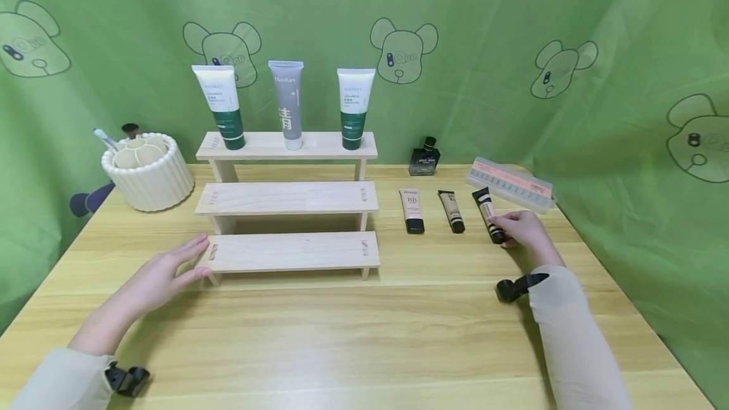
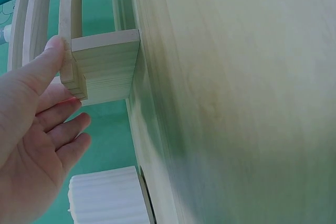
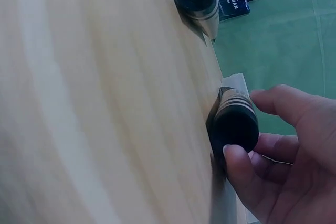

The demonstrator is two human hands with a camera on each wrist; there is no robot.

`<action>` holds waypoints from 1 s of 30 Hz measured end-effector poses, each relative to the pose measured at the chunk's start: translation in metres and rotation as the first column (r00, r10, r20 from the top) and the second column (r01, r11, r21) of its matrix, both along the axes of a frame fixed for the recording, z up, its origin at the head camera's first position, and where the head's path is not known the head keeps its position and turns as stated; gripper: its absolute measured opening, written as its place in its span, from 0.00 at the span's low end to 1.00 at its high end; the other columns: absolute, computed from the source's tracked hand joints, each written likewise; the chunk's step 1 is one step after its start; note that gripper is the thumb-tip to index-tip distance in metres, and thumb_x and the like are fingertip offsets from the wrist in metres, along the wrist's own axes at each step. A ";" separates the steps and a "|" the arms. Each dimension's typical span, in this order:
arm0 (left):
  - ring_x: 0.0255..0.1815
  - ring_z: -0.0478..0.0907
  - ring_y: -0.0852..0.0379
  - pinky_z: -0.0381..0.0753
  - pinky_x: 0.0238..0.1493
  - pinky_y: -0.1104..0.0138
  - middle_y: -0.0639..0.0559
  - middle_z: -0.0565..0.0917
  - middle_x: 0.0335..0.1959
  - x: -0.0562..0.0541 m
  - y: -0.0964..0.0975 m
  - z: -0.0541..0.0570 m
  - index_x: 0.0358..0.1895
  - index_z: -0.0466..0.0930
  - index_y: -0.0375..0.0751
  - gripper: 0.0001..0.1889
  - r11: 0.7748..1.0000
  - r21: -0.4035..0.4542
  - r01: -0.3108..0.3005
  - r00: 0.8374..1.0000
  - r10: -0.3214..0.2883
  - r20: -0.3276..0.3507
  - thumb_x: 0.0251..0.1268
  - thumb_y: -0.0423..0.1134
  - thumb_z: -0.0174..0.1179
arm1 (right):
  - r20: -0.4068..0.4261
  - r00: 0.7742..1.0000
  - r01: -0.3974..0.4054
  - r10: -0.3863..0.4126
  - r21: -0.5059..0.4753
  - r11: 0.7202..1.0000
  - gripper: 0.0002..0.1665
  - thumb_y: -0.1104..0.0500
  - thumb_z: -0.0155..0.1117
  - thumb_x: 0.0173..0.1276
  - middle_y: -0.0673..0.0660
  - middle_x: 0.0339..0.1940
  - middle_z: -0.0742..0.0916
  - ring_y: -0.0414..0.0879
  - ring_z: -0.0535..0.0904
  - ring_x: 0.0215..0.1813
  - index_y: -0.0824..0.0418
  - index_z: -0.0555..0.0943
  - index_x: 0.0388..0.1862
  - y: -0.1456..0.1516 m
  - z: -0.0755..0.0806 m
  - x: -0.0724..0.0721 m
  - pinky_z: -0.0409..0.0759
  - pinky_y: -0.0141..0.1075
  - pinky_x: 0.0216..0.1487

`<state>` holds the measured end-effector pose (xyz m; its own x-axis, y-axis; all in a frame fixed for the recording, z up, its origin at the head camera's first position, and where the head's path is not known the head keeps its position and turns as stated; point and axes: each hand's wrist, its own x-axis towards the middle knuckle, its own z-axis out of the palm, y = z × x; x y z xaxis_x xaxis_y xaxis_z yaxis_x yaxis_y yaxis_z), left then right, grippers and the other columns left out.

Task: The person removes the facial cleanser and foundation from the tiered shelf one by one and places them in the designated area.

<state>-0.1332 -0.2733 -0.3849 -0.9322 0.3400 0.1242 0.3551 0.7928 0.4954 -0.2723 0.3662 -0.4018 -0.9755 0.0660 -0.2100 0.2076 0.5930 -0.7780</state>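
The left end of a three-step wooden display rack (image 1: 293,252) is held between the thumb and fingers of my left hand (image 1: 165,274); the left wrist view shows the thumb on the step's edge. At the right, my right hand (image 1: 526,233) pinches a small black-capped cosmetic tube (image 1: 486,207) near its cap (image 3: 236,128), the tube lying low at the tabletop. To its left lie a gold-beige tube (image 1: 451,211) and a pale pink BB cream tube (image 1: 412,209). On the rack's top step stand two white-and-green tubes (image 1: 224,106) and a grey-purple tube (image 1: 287,103) between them.
A dark perfume bottle (image 1: 424,158) stands at the table's back edge. Behind the right hand lies a clear plastic box (image 1: 509,183) with a pink label. A white ribbed pot (image 1: 149,176) with sponges and brushes stands left of the rack. A green curtain (image 1: 478,30) hangs behind.
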 end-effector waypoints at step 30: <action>0.61 0.60 0.30 0.60 0.59 0.41 0.29 0.62 0.64 -0.001 -0.001 -0.001 0.61 0.64 0.24 0.31 1.000 -0.009 0.008 0.999 -0.008 -0.031 0.64 0.46 0.57 | -0.264 0.960 -0.071 0.098 0.108 0.992 0.30 0.50 0.52 0.70 0.71 0.50 0.75 0.56 0.71 0.48 0.76 0.69 0.56 -0.031 0.055 0.004 0.83 0.40 0.38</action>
<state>-0.1341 -0.2746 -0.3864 -0.9250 0.3489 0.1504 0.3770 0.7941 0.4767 -0.2681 0.3357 -0.3469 -0.9979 -0.0120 0.0634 -0.0549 0.6746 -0.7362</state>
